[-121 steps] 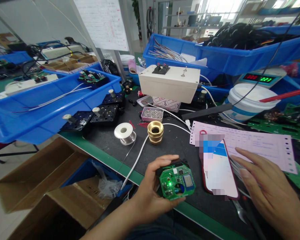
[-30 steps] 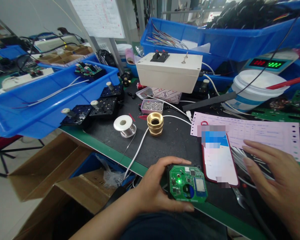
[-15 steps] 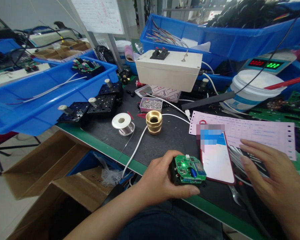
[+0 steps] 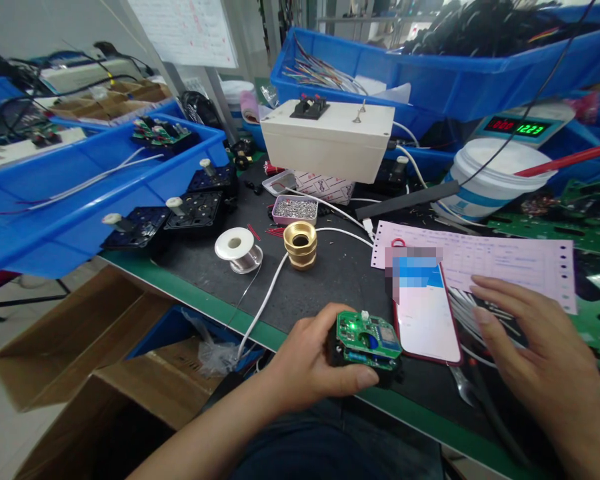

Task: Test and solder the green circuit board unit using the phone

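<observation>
– Board [image 4: 367, 339] position?
– Near bench [image 4: 340, 283] edge, gripped in your left hand [image 4: 305, 367], green face up, light on.
– Your right hand [image 4: 530, 360]?
– Fingers loose, spread, just right of the phone [image 4: 425, 320]. Brass fitting [image 4: 301, 245] farther back.

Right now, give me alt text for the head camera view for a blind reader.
The left hand grips a green circuit board with a lit green light at the bench edge; the open right hand lies beside a phone. Behind stand a brass fitting and solder spool.
</observation>
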Tool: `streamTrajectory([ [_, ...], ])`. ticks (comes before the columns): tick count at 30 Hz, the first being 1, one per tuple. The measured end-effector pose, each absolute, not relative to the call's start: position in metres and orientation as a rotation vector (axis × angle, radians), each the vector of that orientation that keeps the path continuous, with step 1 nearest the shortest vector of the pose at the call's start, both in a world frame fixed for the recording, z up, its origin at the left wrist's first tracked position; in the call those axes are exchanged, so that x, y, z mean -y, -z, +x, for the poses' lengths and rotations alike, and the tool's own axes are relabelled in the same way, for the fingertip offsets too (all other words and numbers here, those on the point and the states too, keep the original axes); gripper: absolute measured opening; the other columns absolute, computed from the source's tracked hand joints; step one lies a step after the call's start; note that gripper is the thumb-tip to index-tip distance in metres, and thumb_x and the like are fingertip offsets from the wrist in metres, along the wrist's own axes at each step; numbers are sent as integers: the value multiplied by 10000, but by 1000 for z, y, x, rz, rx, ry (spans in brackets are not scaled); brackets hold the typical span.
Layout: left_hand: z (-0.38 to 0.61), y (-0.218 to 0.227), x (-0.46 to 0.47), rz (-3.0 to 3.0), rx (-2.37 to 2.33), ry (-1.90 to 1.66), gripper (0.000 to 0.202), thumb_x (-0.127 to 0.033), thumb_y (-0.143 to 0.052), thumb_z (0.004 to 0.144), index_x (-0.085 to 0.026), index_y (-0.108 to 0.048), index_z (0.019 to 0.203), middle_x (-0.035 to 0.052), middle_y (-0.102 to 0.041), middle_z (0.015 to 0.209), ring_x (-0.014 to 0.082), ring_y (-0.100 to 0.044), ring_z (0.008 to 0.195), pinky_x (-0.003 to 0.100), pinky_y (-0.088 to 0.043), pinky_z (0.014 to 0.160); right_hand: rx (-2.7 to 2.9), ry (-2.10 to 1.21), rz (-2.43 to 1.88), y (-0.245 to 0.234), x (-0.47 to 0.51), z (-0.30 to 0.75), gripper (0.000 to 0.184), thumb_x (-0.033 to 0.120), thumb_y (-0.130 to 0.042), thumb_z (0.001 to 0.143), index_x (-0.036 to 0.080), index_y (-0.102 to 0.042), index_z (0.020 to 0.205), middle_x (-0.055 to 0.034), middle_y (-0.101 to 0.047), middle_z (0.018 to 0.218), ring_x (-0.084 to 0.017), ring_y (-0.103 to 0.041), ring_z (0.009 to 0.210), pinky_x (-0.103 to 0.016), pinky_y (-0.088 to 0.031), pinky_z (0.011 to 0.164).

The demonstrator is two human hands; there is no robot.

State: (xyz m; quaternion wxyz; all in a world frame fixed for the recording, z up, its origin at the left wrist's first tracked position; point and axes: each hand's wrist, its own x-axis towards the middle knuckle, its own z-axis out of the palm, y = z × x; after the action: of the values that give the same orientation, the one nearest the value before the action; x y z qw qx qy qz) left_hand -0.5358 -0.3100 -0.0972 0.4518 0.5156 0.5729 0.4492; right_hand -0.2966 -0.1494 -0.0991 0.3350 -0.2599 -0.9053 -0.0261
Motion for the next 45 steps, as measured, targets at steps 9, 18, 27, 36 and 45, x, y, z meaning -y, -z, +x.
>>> streamTrajectory([
  [9, -542, 108, 319, 882, -948, -1461, 574, -551, -744, 730, -251, -535, 1173, 29, -597, 998, 164, -567, 880, 220, -467, 760, 2358, 49, -675, 99, 150, -296, 247, 305, -469, 915, 135, -587, 1049, -125, -634, 1069, -244, -594, 1004, -361, -450, 874],
  [18, -538, 101, 319, 822, -793, -1477, 582, -363, -826, 706, -311, -547, 1214, 6, -607, 1052, 131, -585, 917, 173, -482, 794, 2357, 72, -662, 99, 150, -296, 250, 297, -459, 920, 122, -592, 1039, -135, -634, 1063, -246, -589, 1006, -363, -445, 878],
  [27, -539, 106, 322, 869, -790, -1474, 632, -229, -838, 697, -354, -523, 1231, -17, -619, 1066, 97, -602, 907, 130, -473, 793, 2348, 68, -659, 99, 149, -298, 236, 283, -469, 918, 124, -586, 1048, -125, -633, 1068, -229, -586, 1007, -341, -442, 888],
  [36, -537, 112, 324, 1051, -814, -1492, 628, -194, -790, 741, -393, -472, 1244, 8, -576, 1061, 126, -597, 886, 187, -512, 763, 2330, 50, -660, 99, 150, -298, 232, 284, -471, 913, 140, -586, 1054, -116, -632, 1075, -228, -584, 1028, -345, -447, 892],
  [45, -540, 117, 323, 1260, -990, -1523, 633, -250, -808, 713, -376, -475, 1236, 47, -451, 1197, 208, -507, 1041, 216, -505, 734, 2334, 51, -665, 99, 150, -296, 228, 272, -490, 902, 148, -578, 1072, -112, -632, 1087, -235, -590, 1024, -364, -458, 883],
])
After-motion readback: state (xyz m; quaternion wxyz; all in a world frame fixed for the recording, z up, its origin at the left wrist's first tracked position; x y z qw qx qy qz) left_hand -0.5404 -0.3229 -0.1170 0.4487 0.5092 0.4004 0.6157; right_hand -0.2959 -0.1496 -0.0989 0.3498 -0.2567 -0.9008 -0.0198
